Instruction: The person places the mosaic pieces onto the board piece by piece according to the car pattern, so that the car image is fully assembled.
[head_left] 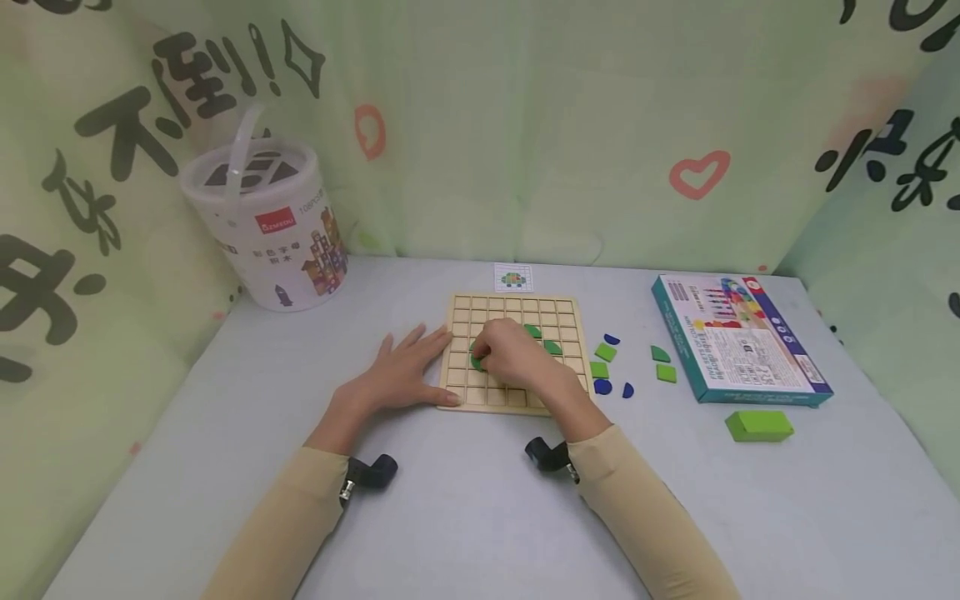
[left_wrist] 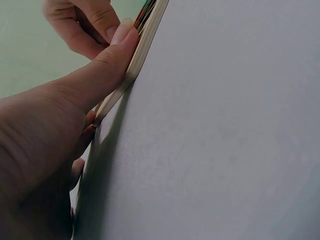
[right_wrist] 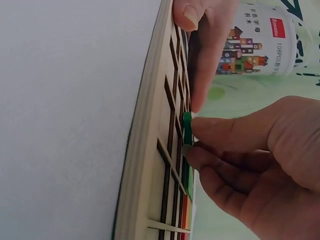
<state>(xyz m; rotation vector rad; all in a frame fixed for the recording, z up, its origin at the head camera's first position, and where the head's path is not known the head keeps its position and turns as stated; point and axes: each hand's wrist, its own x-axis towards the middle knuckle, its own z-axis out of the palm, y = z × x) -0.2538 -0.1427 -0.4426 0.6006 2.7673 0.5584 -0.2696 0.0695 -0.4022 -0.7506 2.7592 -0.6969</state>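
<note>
A wooden grid board (head_left: 517, 402) lies flat on the table, with green quarter-circle pieces (head_left: 552, 347) in some of its squares. My right hand (head_left: 517, 354) reaches over the board, and its thumb and fingertips pinch a small green piece (right_wrist: 187, 125) at the grid, left of the middle. The fingers hide part of that piece and the squares beneath. At the board's left side, my left hand (head_left: 397, 372) spreads its fingers and rests against the edge, its thumb (left_wrist: 112, 55) on the near corner. Red and yellow pieces (right_wrist: 185, 212) show low along the grid in the right wrist view.
Loose blue half-circles (head_left: 602, 387), light green squares (head_left: 666, 372) and a green quarter-circle (head_left: 660, 354) lie right of the board. Behind it sits a small pattern card (head_left: 513, 287). A flat box (head_left: 750, 337), a green block (head_left: 759, 426) and a white bucket (head_left: 262, 225) stand farther out.
</note>
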